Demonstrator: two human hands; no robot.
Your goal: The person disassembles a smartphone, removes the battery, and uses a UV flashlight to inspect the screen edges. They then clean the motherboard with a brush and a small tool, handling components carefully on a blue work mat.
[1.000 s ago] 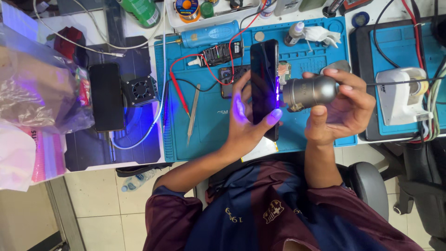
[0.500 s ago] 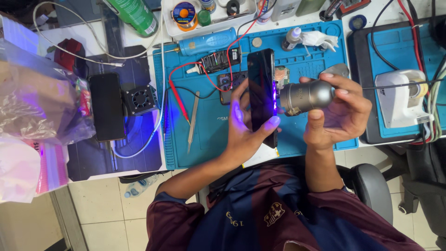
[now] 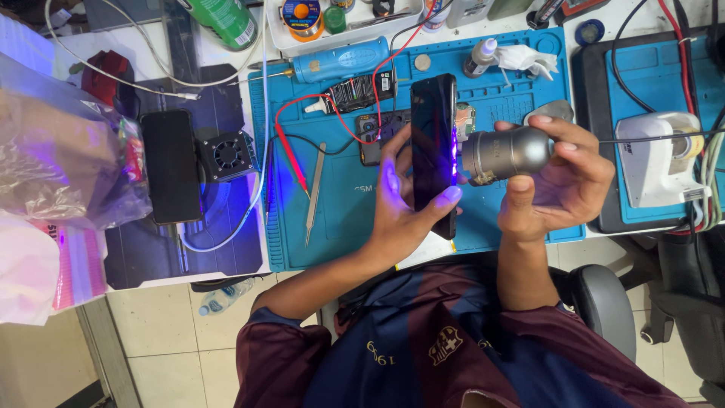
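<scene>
The phone I'm holding is a slim black slab, stood up on its long axis so its dark glossy face turns toward my left, and a thin line of violet light glows along its right edge. It sits over the blue work mat, near the middle of the view, lifted clear of the desk.

My left hand comes up from 6 o'clock and wraps the lower half of the phone: the thumb lies across the near bottom corner, its tip lit purple, and the fingers spread up behind the glass. The palm catches the same violet glow.

My right hand is at 3 o'clock of the phone, closed around a grey metal lamp shaped like a small barrel. Its nose points left and nearly touches the phone's edge, just where the light shows. My fingers curl over the top of it, the thumb props it from below, and a black cord runs off from its rear toward 3 o'clock.

On the mat at 9 o'clock of the phone lie a pair of tweezers and a red probe lead. A second black phone rests well apart at 9 o'clock, beside a small black fan.
</scene>
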